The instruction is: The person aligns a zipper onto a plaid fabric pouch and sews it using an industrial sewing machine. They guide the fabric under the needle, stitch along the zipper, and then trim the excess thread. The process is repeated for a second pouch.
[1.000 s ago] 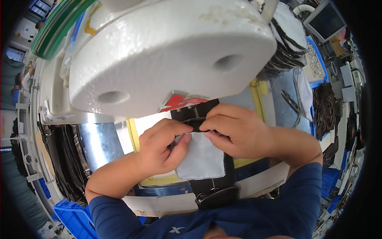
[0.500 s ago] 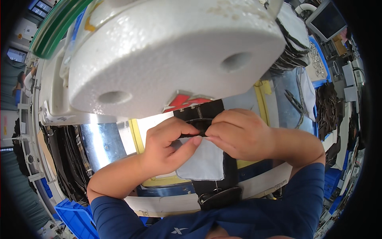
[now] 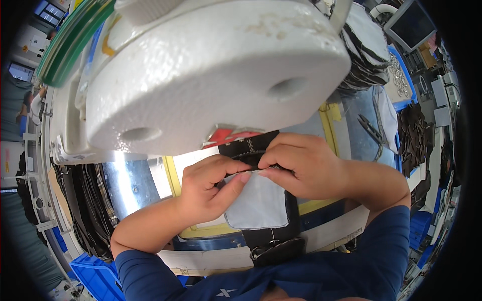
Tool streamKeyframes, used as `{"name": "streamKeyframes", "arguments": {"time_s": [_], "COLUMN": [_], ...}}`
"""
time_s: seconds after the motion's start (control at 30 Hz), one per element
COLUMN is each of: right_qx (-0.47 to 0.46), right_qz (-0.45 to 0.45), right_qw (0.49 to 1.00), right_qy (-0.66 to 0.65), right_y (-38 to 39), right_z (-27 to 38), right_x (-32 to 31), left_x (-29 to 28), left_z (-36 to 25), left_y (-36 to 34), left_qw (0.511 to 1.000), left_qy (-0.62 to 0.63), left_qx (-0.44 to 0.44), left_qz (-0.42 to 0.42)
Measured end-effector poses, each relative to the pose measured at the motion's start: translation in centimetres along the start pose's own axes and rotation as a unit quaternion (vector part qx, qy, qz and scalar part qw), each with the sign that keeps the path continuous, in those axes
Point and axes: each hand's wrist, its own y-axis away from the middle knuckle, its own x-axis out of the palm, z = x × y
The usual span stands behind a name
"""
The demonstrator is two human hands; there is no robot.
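Under the white sewing machine head (image 3: pixel 216 85) lies a black fabric piece with a metal zipper (image 3: pixel 251 145). A pale grey-white cloth panel (image 3: pixel 258 203), backed with black fabric, hangs toward me from its near edge. My left hand (image 3: pixel 208 185) pinches that edge between thumb and fingers, and my right hand (image 3: pixel 304 168) pinches it just to the right. The fingertips of both hands are close together. Nearest to me, another black piece with a curved zipper (image 3: pixel 278 250) rests over the table's front edge. The machine head hides the needle area.
Stacked dark fabric pieces (image 3: pixel 88 205) stand at the left, and more pale-and-black panels (image 3: pixel 364 50) at the back right. Cutting pliers or snips (image 3: pixel 370 129) lie on the right of the metal table. A blue tray (image 3: pixel 405 80) holds small metal parts; a blue crate (image 3: pixel 95 273) sits lower left.
The pale panel's lower part has shifted slightly right. My hands keep pinching its edge, with the right fingers drawn slightly apart from the left. The view has shifted a little.
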Motion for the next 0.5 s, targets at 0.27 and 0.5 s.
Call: {"name": "streamKeyframes", "arguments": {"time_s": [0.27, 0.5], "right_qx": [0.014, 0.081], "right_qz": [0.006, 0.018], "right_qw": [1.0, 0.993], "right_qy": [-0.027, -0.079], "right_y": [-0.1, -0.36], "right_z": [-0.38, -0.07], "right_x": [0.36, 0.6], "left_x": [-0.41, -0.1], "left_z": [-0.75, -0.43], "left_y": [0.09, -0.01], "left_qw": [0.998, 0.996], "left_qy": [0.001, 0.044], "left_qx": [-0.059, -0.074], "left_qz": [0.027, 0.029]}}
